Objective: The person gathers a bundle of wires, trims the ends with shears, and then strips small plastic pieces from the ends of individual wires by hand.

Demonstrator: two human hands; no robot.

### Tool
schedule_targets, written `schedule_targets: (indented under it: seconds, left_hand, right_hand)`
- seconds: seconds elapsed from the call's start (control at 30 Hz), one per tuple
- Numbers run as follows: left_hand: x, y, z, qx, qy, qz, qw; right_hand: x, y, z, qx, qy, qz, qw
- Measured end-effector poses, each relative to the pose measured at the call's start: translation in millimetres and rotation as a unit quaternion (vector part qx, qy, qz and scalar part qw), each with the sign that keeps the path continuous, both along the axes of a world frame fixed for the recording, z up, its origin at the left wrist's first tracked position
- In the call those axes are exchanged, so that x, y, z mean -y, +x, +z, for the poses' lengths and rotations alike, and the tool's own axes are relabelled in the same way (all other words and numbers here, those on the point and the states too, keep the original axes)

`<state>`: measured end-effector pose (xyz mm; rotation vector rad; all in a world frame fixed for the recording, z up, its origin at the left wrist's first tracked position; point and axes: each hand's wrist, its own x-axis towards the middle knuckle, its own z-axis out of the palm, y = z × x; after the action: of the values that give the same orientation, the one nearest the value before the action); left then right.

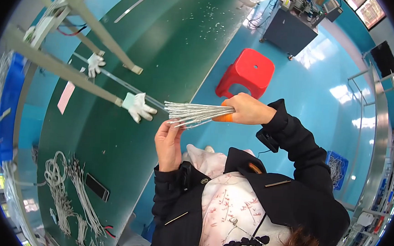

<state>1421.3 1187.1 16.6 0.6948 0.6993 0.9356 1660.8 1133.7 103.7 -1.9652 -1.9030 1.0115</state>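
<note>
In front of my body I hold a fanned bundle of thin silver-grey wires (198, 111). My right hand (248, 109) is closed round their right end, where an orange piece (224, 117) shows beside the fingers; I cannot tell what it is. The wires spread out toward the left, with loose ends over the table's edge. My left hand (168, 144) is raised below those ends, its thumb and fingertips pinched on the lowest strands.
The long green table (128, 132) bears white gloves (138, 107), a phone (97, 187), grey cable bundles (57, 191) and red-handled pliers (109, 231). Frame posts rise at the left. A red stool (251, 69) stands beyond my right hand, before a grey machine cabinet (289, 33). A blue crate (336, 169) sits right.
</note>
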Motion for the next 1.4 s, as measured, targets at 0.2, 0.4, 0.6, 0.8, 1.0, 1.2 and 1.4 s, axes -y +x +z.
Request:
schedule_targets:
  seconds: [0.2,0.4,0.6,0.8,1.0,1.2,1.4]
  left_hand:
    - [-45.3,83.0,-13.9,0.002,-0.035,-0.091,0.995]
    - [-96.1,129.7,-35.9,0.009,0.003,-0.091,0.996]
    - [-136.6,179.4,-43.5,-0.014,0.031,0.000,0.999]
    - [-136.9,165.4,-37.7,-0.101,0.030,0.080,0.991]
    - [-82.6,145.8,-49.3,-0.070,-0.059,0.253,0.963]
    - [-48.0,190.2,-46.8,-0.050,-0.046,0.343,0.937]
    - [-20.8,208.8,-47.8,-0.062,-0.063,0.348,0.933]
  right_hand:
    - [-16.8,71.5,-28.7,-0.001,0.074,-0.053,0.996]
    - [-60.6,105.8,-22.6,-0.012,-0.004,-0.102,0.995]
    - [-106.3,169.8,-16.4,0.050,0.085,-0.042,0.994]
    - [-164.8,209.0,2.4,0.179,0.150,0.051,0.971]
    - [-230.0,211.4,3.6,0.257,0.231,0.172,0.923]
    - [-249.9,241.6,7.1,0.268,0.264,0.254,0.891]
    - [-275.5,266.0,-8.7,0.259,0.298,0.309,0.865]
